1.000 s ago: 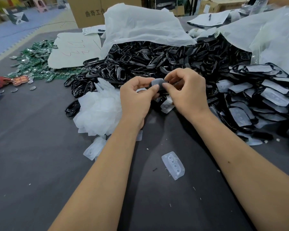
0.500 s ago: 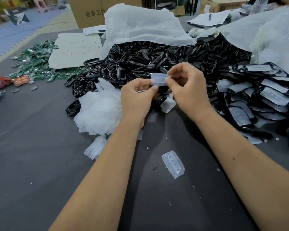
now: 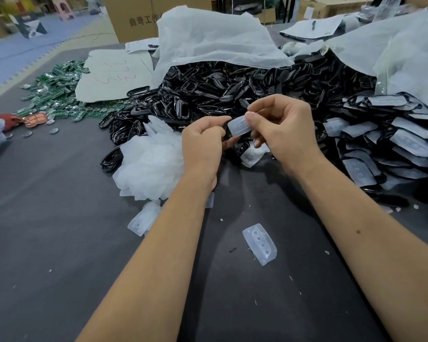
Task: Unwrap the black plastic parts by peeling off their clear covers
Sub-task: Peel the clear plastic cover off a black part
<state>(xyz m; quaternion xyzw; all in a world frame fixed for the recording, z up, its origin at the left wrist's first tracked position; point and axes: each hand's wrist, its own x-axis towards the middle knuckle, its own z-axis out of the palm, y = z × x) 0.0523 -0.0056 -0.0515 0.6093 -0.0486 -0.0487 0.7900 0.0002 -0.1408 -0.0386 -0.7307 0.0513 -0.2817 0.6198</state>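
Above the dark grey surface (image 3: 59,243), the right hand (image 3: 286,130) pinches a clear cover (image 3: 239,126) between thumb and forefinger, while the left hand (image 3: 203,141) curls its fingers around a black plastic part (image 3: 229,141) that is mostly hidden just below the cover. Behind the hands lies a heap of bare black parts (image 3: 232,87) spilling from a white bag (image 3: 215,43). A pile of peeled covers (image 3: 148,164) sits left of the left hand, still-wrapped parts (image 3: 393,144) lie at right, and one loose cover (image 3: 260,244) rests between the forearms.
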